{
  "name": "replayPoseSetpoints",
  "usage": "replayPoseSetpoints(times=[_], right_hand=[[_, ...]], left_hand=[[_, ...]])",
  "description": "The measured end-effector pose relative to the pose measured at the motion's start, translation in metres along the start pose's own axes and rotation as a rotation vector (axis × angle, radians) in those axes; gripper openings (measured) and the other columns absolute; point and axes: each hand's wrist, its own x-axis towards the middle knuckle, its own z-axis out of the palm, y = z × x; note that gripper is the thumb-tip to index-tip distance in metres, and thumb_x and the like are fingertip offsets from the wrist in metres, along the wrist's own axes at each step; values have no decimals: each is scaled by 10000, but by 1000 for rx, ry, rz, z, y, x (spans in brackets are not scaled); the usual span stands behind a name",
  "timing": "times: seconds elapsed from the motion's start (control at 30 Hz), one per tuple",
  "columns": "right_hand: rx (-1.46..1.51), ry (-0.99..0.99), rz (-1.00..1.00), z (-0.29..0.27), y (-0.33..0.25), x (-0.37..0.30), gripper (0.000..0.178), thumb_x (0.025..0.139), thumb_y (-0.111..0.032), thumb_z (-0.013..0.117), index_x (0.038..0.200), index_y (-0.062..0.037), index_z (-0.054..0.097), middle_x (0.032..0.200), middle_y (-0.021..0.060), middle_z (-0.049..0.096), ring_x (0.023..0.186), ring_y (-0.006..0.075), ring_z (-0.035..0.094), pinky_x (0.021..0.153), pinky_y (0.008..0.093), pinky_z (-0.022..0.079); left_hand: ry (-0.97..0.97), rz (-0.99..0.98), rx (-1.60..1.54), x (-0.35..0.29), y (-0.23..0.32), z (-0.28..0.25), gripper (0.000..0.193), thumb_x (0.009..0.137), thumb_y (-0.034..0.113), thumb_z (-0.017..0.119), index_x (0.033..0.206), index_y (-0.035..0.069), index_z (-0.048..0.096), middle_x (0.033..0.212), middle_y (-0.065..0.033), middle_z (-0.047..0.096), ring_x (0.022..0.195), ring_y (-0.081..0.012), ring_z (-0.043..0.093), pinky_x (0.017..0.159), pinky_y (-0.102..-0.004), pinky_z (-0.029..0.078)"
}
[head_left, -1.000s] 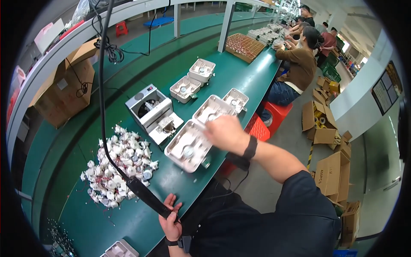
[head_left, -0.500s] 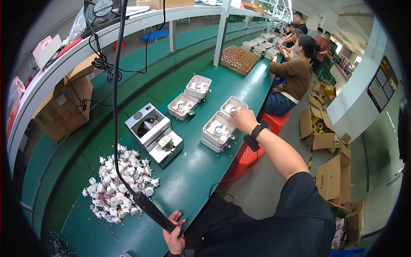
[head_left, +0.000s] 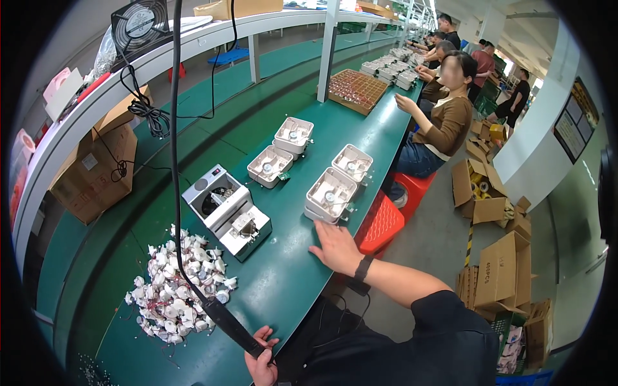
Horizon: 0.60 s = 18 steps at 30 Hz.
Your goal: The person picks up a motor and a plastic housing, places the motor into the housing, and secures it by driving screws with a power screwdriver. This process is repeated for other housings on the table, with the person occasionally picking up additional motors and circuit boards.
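Observation:
My left hand (head_left: 262, 361) is closed around the lower end of a black electric screwdriver (head_left: 226, 320), which hangs from a black cord and leans over the bench edge. My right hand (head_left: 337, 248) lies palm down with fingers stretched and thumb apart, holding nothing. Its fingertips are at the near side of a stacked white square housing (head_left: 315, 207); whether they touch it I cannot tell. That housing is open-topped, with a small round part inside. Directly beyond it sits another white housing (head_left: 353, 162). Two more, a nearer housing (head_left: 265, 168) and a farther housing (head_left: 294, 134), stand to the left.
A grey screw-feeder-like machine (head_left: 226, 212) stands on the green bench (head_left: 283, 270). Left of it lies a heap of small white wired parts (head_left: 177, 286). A partitioned tray (head_left: 357, 90) is farther along. A co-worker (head_left: 444, 116) sits beyond a red stool (head_left: 381, 225).
My right hand has drawn back toward me from the far housing to the near side of the closer stack, its fingers now spread. The seated co-worker has turned this way. My left hand keeps the screwdriver.

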Motion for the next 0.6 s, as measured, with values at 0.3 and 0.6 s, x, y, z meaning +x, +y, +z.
replayPoseSetpoints(times=[0.3, 0.6], right_hand=[[-55, -61, 16, 3, 146, 69, 700, 845, -310, 744, 1364, 47, 439, 1203, 205, 626, 1088, 350, 614, 897, 442, 471], [-17, -280, 61, 53, 367, 183, 665, 886, -298, 700, 1433, -21, 442, 1368, 279, 539, 1250, 433, 533, 1038, 491, 445]], left_hand=[[-21, 6, 35, 7, -14, 12, 329, 843, 112, 642, 1121, -9, 515, 1368, -237, 529, 1271, -344, 519, 1026, -432, 452], [-14, -7, 150, 18, -75, 123, 317, 937, 74, 607, 1238, -12, 557, 1351, -136, 586, 1165, -206, 605, 1002, -344, 476]])
